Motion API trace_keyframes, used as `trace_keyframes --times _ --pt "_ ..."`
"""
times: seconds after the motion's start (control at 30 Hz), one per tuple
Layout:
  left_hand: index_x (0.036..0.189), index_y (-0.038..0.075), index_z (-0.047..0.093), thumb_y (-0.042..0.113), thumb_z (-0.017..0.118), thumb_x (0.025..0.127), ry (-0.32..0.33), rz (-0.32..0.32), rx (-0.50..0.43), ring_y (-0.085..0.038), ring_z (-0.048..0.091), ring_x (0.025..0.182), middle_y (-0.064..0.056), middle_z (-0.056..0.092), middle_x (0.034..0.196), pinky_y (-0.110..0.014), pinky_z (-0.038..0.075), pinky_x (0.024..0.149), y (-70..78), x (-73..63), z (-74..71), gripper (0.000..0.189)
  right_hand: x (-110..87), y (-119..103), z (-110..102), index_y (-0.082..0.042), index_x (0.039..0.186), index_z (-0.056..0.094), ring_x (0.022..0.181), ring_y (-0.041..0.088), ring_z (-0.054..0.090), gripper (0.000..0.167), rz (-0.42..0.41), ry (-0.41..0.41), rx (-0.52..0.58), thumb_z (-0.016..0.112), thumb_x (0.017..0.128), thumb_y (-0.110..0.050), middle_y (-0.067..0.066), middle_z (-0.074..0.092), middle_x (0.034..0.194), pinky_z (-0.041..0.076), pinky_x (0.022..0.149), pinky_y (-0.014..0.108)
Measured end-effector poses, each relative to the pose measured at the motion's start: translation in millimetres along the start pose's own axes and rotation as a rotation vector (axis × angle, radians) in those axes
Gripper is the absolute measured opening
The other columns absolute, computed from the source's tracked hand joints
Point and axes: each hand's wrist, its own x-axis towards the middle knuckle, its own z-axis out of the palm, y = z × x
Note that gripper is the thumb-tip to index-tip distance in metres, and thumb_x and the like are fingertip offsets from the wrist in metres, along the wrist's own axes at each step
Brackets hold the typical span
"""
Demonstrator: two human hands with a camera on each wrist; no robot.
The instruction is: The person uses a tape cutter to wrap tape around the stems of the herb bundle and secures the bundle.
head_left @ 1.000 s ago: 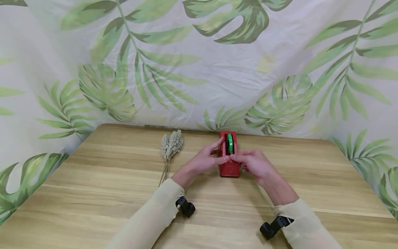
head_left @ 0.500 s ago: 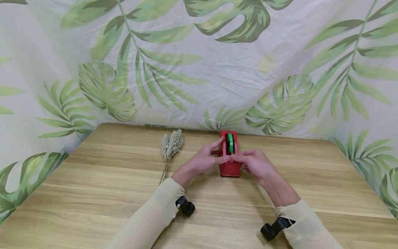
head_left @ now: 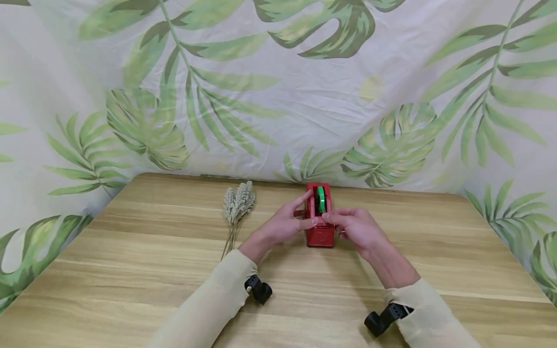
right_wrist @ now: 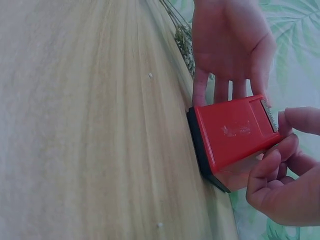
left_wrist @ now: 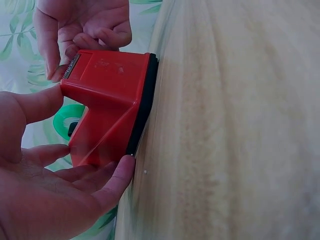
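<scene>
A red tape dispenser (head_left: 320, 238) with a black base stands near the table's back edge, a green tape roll (head_left: 321, 198) in its top. My left hand (head_left: 285, 224) holds the dispenser from the left, thumb near the cutter and fingers spread along the side. On the right, my right hand (head_left: 359, 231) pinches thumb and forefinger together at the serrated cutter (right_wrist: 268, 115), seemingly on the tape's end. The tape itself is too clear and small to make out there. Its other fingers are curled in the right wrist view.
A bunch of dried flowers (head_left: 239, 203) lies left of the left hand, stems toward the front. The wooden table (head_left: 130, 270) ends behind the dispenser against a leaf-print cloth (head_left: 322, 106).
Both hands stay at the dispenser, almost still. The head view has shifted very slightly.
</scene>
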Motion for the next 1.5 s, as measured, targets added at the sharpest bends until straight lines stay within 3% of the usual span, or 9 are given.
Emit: trace_keyframes --times 0.73,1.5 --pt "0.170 0.031 0.023 0.012 0.069 0.103 0.005 0.007 0.019 -0.039 0.038 0.157 -0.013 0.024 0.176 -0.053 0.046 0.118 -0.4 -0.1 -0.7 0.083 -6.9 -2.0 -0.3 0.008 0.120 0.073 0.070 0.011 0.051 0.031 -0.029 -0.021 -0.028 0.068 0.103 -0.017 -0.009 0.069 0.083 0.044 0.065 0.024" --pt "0.170 0.031 0.025 0.013 0.070 0.103 0.007 0.003 0.029 -0.038 0.040 0.156 -0.013 0.027 0.176 -0.054 0.045 0.120 0.6 1.0 -0.7 0.083 -12.1 -2.1 -2.7 0.003 0.106 0.077 0.072 0.016 0.052 0.021 -0.015 0.005 -0.073 0.070 0.101 -0.017 -0.006 0.066 0.080 0.045 0.068 0.028"
